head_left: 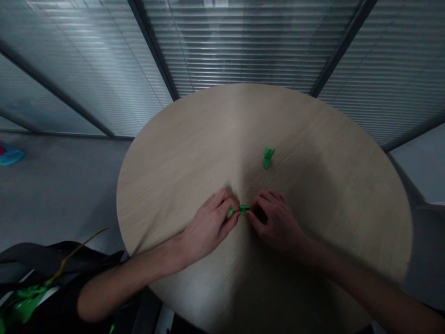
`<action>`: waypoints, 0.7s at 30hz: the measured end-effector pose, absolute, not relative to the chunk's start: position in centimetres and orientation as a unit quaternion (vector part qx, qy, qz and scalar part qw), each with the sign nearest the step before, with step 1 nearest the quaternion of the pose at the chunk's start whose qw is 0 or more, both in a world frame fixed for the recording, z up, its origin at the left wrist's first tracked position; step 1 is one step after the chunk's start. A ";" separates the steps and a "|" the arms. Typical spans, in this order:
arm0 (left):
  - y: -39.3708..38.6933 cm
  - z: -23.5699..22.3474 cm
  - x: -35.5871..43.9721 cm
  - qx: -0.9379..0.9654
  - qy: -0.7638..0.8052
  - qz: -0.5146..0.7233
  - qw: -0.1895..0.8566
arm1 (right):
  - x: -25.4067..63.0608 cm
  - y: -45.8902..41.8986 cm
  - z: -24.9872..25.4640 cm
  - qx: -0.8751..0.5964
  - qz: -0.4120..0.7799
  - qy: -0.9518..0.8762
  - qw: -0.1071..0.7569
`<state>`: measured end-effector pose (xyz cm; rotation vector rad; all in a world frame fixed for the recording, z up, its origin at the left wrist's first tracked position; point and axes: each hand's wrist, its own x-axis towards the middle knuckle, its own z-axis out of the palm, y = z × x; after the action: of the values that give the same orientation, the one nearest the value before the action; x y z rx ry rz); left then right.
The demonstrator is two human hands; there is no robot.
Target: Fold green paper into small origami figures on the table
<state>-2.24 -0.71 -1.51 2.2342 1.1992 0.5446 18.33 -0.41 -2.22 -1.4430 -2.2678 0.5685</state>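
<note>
Near the middle of the round table (pixel 181 153), a small green piece (pixel 244 209) of thin, folded-looking material stretches between my two hands. My left hand (pixel 212 218) pinches its left end, and a bit of green shows between the fingers. On the other side, the thumb and fingertips of my right hand (pixel 274 220) close on its right end. Fingers hide part of the piece, and its exact kind is too small to make out. Beyond my hands lies a second green piece (pixel 267 158), pinched narrow at its middle and apart from both hands.
Glass panels with blinds (pixel 243 51) stand behind the table's far edge. At the lower left are bright green material (pixel 29 301) and a thin yellow cord (pixel 74 253) beside dark items. A blue and red object (pixel 11 154) rests on the grey floor at far left.
</note>
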 end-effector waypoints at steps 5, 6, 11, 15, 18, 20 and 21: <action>-0.6 -1.5 -2.1 0.834 0.445 0.205 0.255 | 18.3 -0.4 -2.3 -0.514 0.189 -0.815 0.192; -0.5 -1.5 -2.1 0.833 0.448 0.205 0.252 | 18.3 -0.4 -2.4 -0.513 0.187 -0.815 0.194; -0.5 -1.4 -2.0 0.833 0.449 0.201 0.253 | 18.3 -0.4 -2.5 -0.513 0.187 -0.814 0.196; -0.6 -1.4 -2.0 0.833 0.449 0.200 0.255 | 18.2 -0.4 -2.3 -0.517 0.192 -0.812 0.194; -0.4 -1.4 -2.0 0.831 0.446 0.205 0.263 | 18.1 -0.5 -2.3 -0.521 0.186 -0.809 0.199; -0.3 -1.4 -2.1 0.822 0.446 0.217 0.280 | 18.1 -0.5 -2.3 -0.520 0.184 -0.808 0.206; -0.3 -1.4 -2.2 0.817 0.445 0.224 0.290 | 18.1 -0.5 -2.3 -0.518 0.184 -0.809 0.210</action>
<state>-2.20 -0.27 -1.35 2.1788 1.1873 0.5985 18.10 -0.52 -2.29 -1.4389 -2.2485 0.5116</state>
